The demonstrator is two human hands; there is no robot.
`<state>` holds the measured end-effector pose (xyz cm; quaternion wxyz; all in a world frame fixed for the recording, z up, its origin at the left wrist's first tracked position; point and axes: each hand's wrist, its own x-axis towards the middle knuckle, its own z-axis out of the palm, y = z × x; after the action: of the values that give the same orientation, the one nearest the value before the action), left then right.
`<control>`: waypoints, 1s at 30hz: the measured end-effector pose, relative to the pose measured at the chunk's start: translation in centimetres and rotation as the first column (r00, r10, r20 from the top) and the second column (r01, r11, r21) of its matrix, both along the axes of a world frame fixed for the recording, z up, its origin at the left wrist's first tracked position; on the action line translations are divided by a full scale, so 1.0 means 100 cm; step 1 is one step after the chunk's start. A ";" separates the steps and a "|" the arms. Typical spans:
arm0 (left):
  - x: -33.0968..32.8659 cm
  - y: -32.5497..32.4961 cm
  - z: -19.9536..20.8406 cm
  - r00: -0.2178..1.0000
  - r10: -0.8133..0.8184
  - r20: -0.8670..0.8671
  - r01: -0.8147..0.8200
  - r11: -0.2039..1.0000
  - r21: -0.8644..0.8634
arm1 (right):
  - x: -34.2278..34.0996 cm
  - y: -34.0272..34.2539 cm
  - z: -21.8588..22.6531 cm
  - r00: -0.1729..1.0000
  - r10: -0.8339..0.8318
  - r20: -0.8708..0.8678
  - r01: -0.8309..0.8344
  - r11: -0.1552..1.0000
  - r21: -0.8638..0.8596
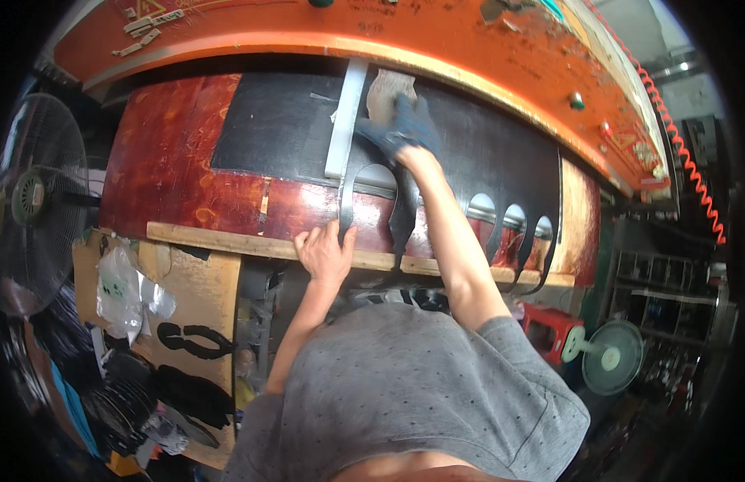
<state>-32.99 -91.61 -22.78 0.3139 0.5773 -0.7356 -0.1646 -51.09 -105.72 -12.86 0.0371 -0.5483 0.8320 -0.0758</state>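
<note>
Resting, fingers splayed, over the grey patterned piece, your gloved right hand could skew it by pressing unevenly; your half-curled left hand meets the lower end of the dark strip, grip unclear, where tugging might stretch it.

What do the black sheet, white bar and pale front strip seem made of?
Black sheet: leather or rubber, perhaps, given its smooth, soft sheen. White bar: possibly metal or plastic; straight edges, even pale surface. Front strip: likely unpainted wood, from its uneven tan colour.
</note>
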 end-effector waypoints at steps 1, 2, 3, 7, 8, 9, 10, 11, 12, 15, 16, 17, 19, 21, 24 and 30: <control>0.005 0.004 -0.002 1.000 -0.012 -0.003 0.012 1.000 -0.006 | 0.009 -0.007 -0.007 0.998 -0.017 -0.057 0.020 0.999 0.040; 0.008 0.007 -0.005 1.000 -0.018 -0.016 0.018 1.000 -0.015 | 0.016 -0.014 -0.011 0.995 -0.062 -0.081 0.067 0.996 0.053; 0.011 0.014 -0.006 0.998 -0.014 -0.054 0.011 0.998 -0.058 | 0.020 -0.016 -0.013 0.993 -0.076 -0.089 0.083 0.994 0.072; 0.017 0.031 -0.007 0.999 -0.018 -0.044 0.017 0.999 -0.030 | 0.008 0.004 0.000 0.999 0.024 0.039 -0.020 0.996 -0.090; 0.018 0.036 -0.007 0.998 -0.012 -0.061 0.008 0.997 -0.075 | -0.003 0.009 0.008 0.970 0.065 0.235 -0.025 0.985 -0.170; 0.019 0.041 -0.006 0.997 -0.007 -0.074 0.000 0.996 -0.092 | -0.014 0.018 0.012 0.923 0.078 0.376 0.019 0.969 -0.247; 0.020 0.045 -0.006 0.995 0.012 -0.100 -0.022 0.995 -0.102 | -0.029 0.028 0.020 0.883 0.078 0.462 0.043 0.968 -0.246; 0.022 0.050 -0.005 0.996 -0.001 -0.087 -0.010 0.993 -0.117 | -0.043 0.040 0.027 0.841 0.051 0.538 0.089 0.969 -0.231; 0.023 0.057 -0.005 0.996 -0.008 -0.089 -0.002 0.994 -0.112 | -0.053 0.051 0.028 0.826 0.076 0.559 0.092 0.960 -0.266; 0.029 0.076 -0.004 0.994 -0.034 -0.103 0.023 0.994 -0.106 | -0.066 0.083 0.019 0.919 0.019 0.394 0.088 0.964 -0.252; 0.032 0.083 -0.004 0.993 -0.042 -0.110 0.031 0.995 -0.099 | -0.065 0.095 0.012 0.959 0.009 0.283 0.067 0.964 -0.257; 0.033 0.086 -0.004 0.992 -0.048 -0.117 0.043 0.998 -0.047 | -0.063 0.098 0.005 0.984 0.016 0.175 0.033 0.961 -0.273; 0.037 0.095 -0.003 0.991 -0.058 -0.120 0.046 0.993 -0.104 | -0.055 0.113 -0.004 1.000 -0.008 0.001 0.009 0.993 -0.120; 0.040 0.098 -0.004 0.991 -0.061 -0.120 0.049 0.994 -0.102 | -0.047 0.117 -0.008 0.988 0.061 -0.138 -0.085 0.982 -0.169; 0.042 0.092 -0.005 0.989 -0.068 -0.134 0.055 0.994 -0.099 | -0.036 0.113 -0.007 0.979 0.026 -0.200 -0.067 0.977 -0.203; 0.035 0.033 -0.006 0.975 -0.062 -0.212 0.029 0.987 -0.157 | -0.053 0.059 -0.009 0.982 0.078 -0.174 -0.102 0.986 -0.129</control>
<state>-29.46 -88.31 -23.40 0.4315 0.5130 -0.7207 -0.1765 -56.42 -99.78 -13.80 -0.0676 -0.5911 0.7993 -0.0844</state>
